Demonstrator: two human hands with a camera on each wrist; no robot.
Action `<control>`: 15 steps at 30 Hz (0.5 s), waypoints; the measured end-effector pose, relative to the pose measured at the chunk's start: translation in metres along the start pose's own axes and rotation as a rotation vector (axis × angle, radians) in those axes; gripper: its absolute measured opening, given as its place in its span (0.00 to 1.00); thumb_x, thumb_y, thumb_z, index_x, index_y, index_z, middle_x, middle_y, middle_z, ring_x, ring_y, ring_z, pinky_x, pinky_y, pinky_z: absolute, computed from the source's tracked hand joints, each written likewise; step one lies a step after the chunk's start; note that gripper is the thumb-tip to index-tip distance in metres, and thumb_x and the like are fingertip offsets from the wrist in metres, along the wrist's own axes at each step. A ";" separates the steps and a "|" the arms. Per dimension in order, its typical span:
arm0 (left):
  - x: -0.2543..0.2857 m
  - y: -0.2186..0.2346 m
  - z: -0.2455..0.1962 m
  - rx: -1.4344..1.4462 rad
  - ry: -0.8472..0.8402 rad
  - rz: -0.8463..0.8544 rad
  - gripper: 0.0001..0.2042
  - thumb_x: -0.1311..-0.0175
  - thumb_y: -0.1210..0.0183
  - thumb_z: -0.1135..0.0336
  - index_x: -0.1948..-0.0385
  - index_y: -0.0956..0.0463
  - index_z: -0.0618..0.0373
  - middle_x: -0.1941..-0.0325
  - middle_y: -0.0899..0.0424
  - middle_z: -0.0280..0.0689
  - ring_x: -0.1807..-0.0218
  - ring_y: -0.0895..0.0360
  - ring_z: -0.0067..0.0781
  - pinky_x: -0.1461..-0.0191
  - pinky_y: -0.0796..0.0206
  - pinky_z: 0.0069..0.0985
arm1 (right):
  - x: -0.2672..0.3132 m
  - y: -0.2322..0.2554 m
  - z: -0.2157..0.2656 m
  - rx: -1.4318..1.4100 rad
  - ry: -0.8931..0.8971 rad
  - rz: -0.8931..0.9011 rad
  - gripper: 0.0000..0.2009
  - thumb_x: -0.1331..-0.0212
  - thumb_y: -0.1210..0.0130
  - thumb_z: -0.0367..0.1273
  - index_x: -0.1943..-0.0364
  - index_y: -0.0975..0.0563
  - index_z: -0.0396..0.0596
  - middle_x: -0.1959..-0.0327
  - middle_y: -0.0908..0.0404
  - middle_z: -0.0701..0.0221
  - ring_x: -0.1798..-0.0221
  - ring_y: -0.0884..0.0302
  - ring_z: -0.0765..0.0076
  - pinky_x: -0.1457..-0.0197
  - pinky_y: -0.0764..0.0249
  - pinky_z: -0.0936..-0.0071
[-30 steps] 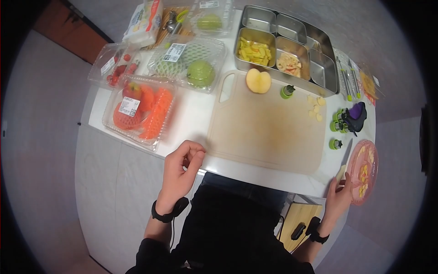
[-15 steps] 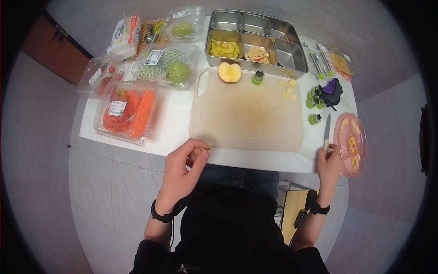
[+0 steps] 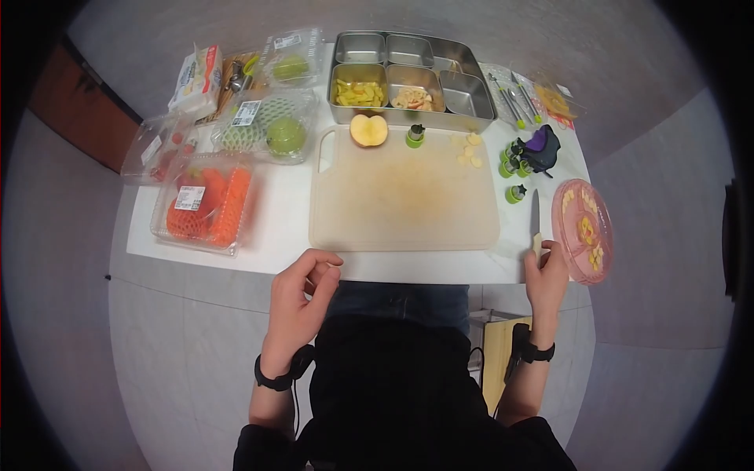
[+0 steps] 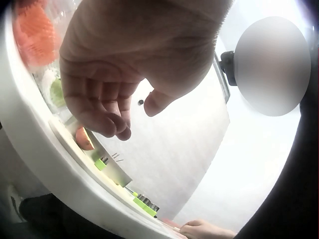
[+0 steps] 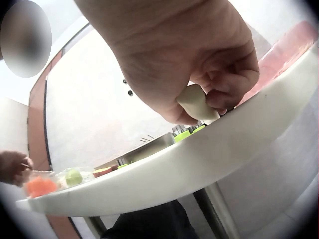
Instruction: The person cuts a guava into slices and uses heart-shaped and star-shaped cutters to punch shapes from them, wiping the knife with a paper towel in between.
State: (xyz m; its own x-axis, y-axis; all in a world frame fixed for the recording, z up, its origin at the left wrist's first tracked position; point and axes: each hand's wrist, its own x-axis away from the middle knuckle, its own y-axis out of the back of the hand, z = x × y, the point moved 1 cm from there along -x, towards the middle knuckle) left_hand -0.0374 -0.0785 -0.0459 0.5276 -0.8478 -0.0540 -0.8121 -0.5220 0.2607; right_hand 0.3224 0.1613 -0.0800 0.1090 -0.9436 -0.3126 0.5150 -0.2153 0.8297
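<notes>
At the table's right front, my right hand [image 3: 547, 276] holds a knife [image 3: 536, 213] by its pale handle [image 5: 195, 102], the blade lying along the table and pointing away from me. A pink divided plate [image 3: 562, 250] with small fruit pieces is just right of that hand. My left hand [image 3: 302, 294] hangs loosely curled at the front edge, near the cutting board's left corner, with nothing in it. On the cutting board [image 3: 404, 204] are half an apple [image 3: 368, 132], a green-based cutter [image 3: 415, 136] and several thin pale slices [image 3: 470, 151].
Behind the board stands a steel tray [image 3: 463, 120] with compartments, two holding cut fruit. Clear fruit boxes [image 3: 245, 196] line the left side, by a tissue pack [image 3: 196, 82]. More green cutters [image 3: 515, 194], a purple-black object [image 3: 543, 149] and long tools [image 3: 506, 98] lie right.
My right hand has come to the knife's handle from beside the pink plate and grips it. The head view has shifted; my left hand keeps its loose curl near the front edge.
</notes>
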 end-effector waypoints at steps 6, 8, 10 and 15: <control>-0.009 -0.003 0.000 -0.007 0.032 0.014 0.06 0.23 0.39 0.70 0.54 0.17 0.61 0.73 0.18 0.29 0.72 0.25 0.16 0.66 0.32 0.19 | 0.001 0.004 0.012 0.029 -0.079 0.063 0.16 0.37 0.36 0.36 0.50 0.20 0.40 0.75 0.21 0.62 0.70 0.21 0.54 0.63 0.26 0.56; -0.011 -0.005 0.001 -0.025 0.029 0.013 0.06 0.23 0.39 0.70 0.54 0.17 0.61 0.73 0.18 0.29 0.71 0.25 0.16 0.66 0.32 0.19 | 0.002 0.003 0.008 0.022 -0.078 0.052 0.16 0.37 0.36 0.36 0.50 0.20 0.40 0.75 0.22 0.63 0.70 0.21 0.54 0.63 0.26 0.56; -0.013 -0.006 0.000 -0.036 0.027 0.025 0.06 0.23 0.39 0.69 0.54 0.17 0.61 0.72 0.18 0.29 0.71 0.25 0.16 0.66 0.32 0.19 | 0.003 0.001 0.007 0.005 -0.072 0.029 0.16 0.36 0.36 0.36 0.50 0.20 0.40 0.75 0.22 0.63 0.71 0.22 0.54 0.63 0.26 0.56; -0.012 -0.009 -0.001 -0.062 0.017 0.053 0.06 0.23 0.39 0.69 0.54 0.17 0.61 0.72 0.17 0.29 0.71 0.25 0.17 0.66 0.32 0.20 | 0.006 0.004 0.009 -0.027 -0.082 0.024 0.15 0.35 0.37 0.35 0.50 0.20 0.40 0.76 0.23 0.63 0.72 0.24 0.56 0.64 0.28 0.57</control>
State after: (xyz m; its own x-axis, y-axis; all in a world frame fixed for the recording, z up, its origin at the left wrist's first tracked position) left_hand -0.0361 -0.0631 -0.0468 0.4888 -0.8721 -0.0225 -0.8223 -0.4692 0.3221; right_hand 0.3177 0.1523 -0.0740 0.0524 -0.9661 -0.2527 0.5360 -0.1862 0.8234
